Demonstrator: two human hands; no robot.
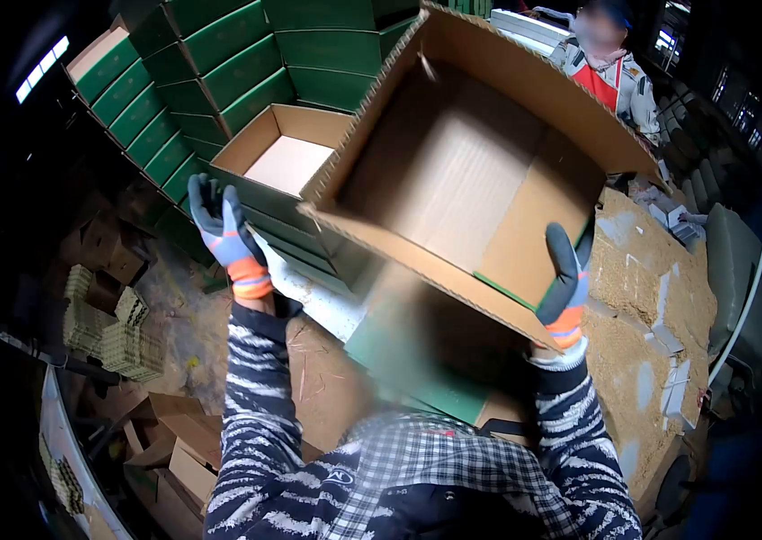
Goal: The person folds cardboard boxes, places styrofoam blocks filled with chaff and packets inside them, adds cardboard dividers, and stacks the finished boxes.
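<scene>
A large open cardboard box (480, 171), brown inside, is tilted in the air in front of me with its opening toward me. My right hand (568, 279), in a grey and orange work glove, grips its lower right wall, the thumb inside. My left hand (226, 229), in a matching glove, is raised with fingers apart and holds nothing. It is close to the side of a green open-topped box (291, 162) on a stack. Below the held box, a flat green panel (426, 369) is partly blurred.
Tall stacks of green boxes (228, 63) stand at the back left. Egg trays (116, 337) and opened brown cartons (179, 441) lie on the floor at left. A sawdust-like heap with white pieces (642, 288) spreads at right. Another person (610, 76) is at the back right.
</scene>
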